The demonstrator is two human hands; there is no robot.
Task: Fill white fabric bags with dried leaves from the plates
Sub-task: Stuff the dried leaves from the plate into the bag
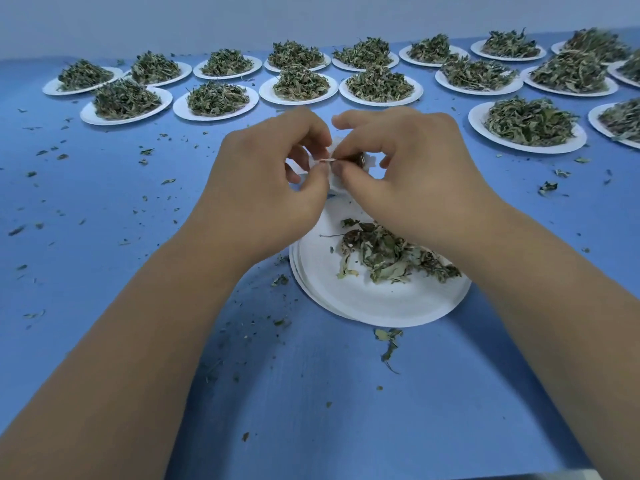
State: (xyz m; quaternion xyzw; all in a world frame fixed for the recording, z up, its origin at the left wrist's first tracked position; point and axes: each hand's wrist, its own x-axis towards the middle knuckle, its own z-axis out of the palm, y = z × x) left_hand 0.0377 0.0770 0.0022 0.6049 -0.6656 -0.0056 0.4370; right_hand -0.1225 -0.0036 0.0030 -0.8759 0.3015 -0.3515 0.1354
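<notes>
Blue table (104, 209): my left hand (270, 178) and right hand (412, 168) pinched the bag (336, 185); best kept over the plate (381, 308).

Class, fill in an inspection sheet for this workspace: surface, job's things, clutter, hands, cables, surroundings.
Surface: blue table.
Job's things: white bag held above the near plate, which holds a small heap of leaves; many full plates stand in rows at the back.
Clutter: leaf crumbs scattered over the table.
Hands: left hand and right hand both pinch the bag.
Cables: nothing seen.
Surroundings: pale wall behind the table.
</notes>
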